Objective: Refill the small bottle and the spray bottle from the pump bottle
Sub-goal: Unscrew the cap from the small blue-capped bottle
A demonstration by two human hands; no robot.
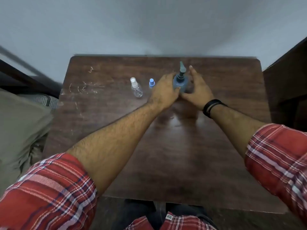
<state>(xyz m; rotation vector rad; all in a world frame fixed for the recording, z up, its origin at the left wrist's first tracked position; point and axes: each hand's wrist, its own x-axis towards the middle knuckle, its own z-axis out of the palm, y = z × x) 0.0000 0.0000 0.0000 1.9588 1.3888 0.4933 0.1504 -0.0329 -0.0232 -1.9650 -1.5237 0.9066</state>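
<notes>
Pump bottle (180, 83) stands upright on the far part of the table (116, 130) — left hand (163, 93) curls around its left side, gripping it. Right hand (196, 90) is released, fingers straight, just beside the bottle's right side; contact unclear. Spray bottle (136, 87) and small bottle (151, 83) stand left of the hands — untouched.
</notes>
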